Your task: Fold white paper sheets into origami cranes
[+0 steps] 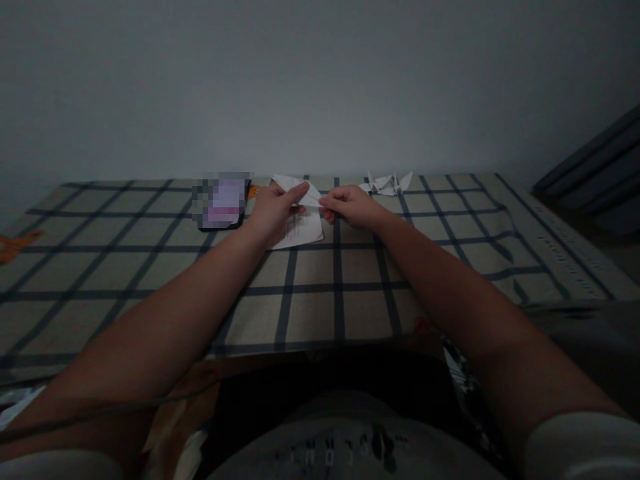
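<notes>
A piece of folded white paper [311,195] is held up between my two hands over the table. My left hand [276,208] grips its left side, thumb on top and fingers beneath. At the right end, my right hand [351,205] pinches the paper's narrow tip between thumb and fingers. Below the left hand lies a white sheet or pad [306,230] with faint marks, partly covered by that hand. Folded paper cranes [387,183] rest just beyond my right hand; how many is hard to tell.
A phone [225,200] with a lit, blurred screen lies left of my left hand. The table wears a checked cloth [357,267] and meets a plain wall [320,87] at the back. Dark slanted panels [595,170] stand at the far right.
</notes>
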